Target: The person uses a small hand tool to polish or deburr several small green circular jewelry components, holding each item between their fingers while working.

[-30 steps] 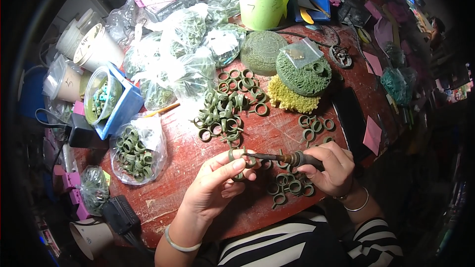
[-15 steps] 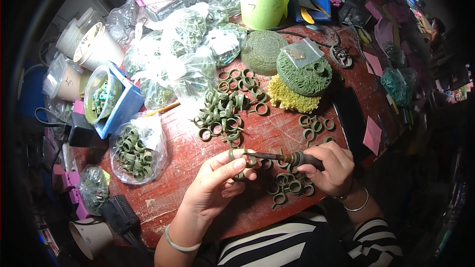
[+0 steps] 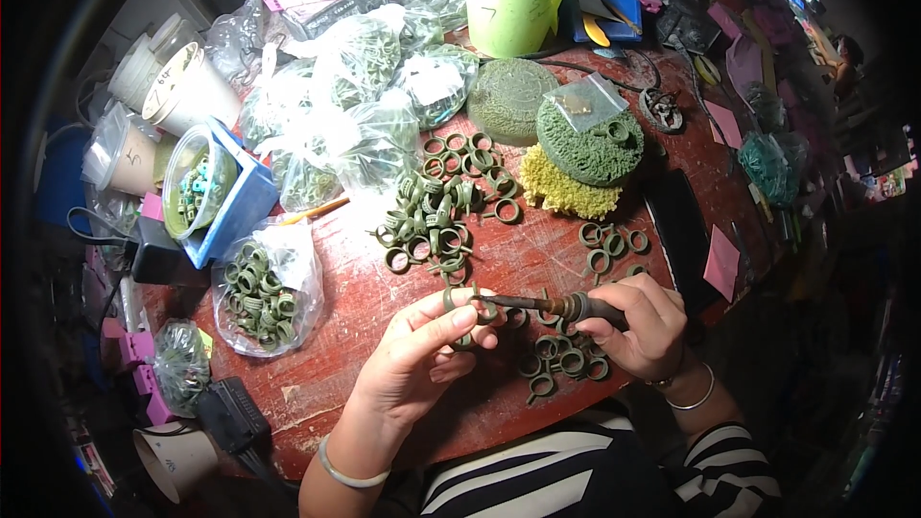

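My left hand (image 3: 427,345) pinches a small dark-green ring (image 3: 486,310) between thumb and fingers; another green ring (image 3: 449,299) shows at its fingertips. My right hand (image 3: 643,326) is closed round the dark handle of a soldering-iron-like tool (image 3: 518,303). Its thin metal tip points left and meets the held ring, though exact contact is too small to make out. Below the tool, several loose green rings (image 3: 572,362) lie on the red table (image 3: 365,317). A larger heap of green rings (image 3: 436,211) sits beyond my left hand.
A plastic bag of green rings (image 3: 259,297) lies at left, beside a tilted clear tub (image 3: 200,182) and blue tray. Behind are filled plastic bags (image 3: 345,67), a lime-green bucket (image 3: 513,10) and round green pads (image 3: 587,149). A black phone-like slab (image 3: 681,240) lies at right.
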Demonstrator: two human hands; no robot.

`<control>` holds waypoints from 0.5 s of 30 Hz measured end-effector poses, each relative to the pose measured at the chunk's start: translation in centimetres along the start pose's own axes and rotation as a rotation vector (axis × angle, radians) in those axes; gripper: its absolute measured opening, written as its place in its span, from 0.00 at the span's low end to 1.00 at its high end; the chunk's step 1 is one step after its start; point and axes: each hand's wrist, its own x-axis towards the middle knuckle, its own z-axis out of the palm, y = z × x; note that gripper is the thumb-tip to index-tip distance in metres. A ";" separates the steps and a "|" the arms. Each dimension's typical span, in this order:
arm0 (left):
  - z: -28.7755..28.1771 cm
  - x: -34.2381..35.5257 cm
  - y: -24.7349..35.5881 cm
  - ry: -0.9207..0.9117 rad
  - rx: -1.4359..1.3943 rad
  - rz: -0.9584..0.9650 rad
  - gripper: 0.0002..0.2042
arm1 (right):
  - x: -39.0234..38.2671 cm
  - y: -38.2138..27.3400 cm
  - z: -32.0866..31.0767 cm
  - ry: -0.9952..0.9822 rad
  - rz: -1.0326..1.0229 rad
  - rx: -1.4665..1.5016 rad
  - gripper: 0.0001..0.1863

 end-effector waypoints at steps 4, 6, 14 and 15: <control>-0.4 0.0 0.0 -0.007 0.000 -0.010 0.13 | -0.1 0.0 0.0 0.000 -0.001 0.005 0.17; -0.3 0.0 -0.1 0.011 0.010 -0.011 0.13 | 0.0 0.0 0.1 0.003 -0.003 0.006 0.17; 0.1 -0.1 0.0 0.032 0.014 -0.006 0.12 | 0.1 -0.1 0.1 0.002 -0.004 0.012 0.17; 0.1 0.0 0.0 0.052 0.024 -0.004 0.12 | 0.1 -0.1 0.1 0.003 -0.002 0.012 0.17</control>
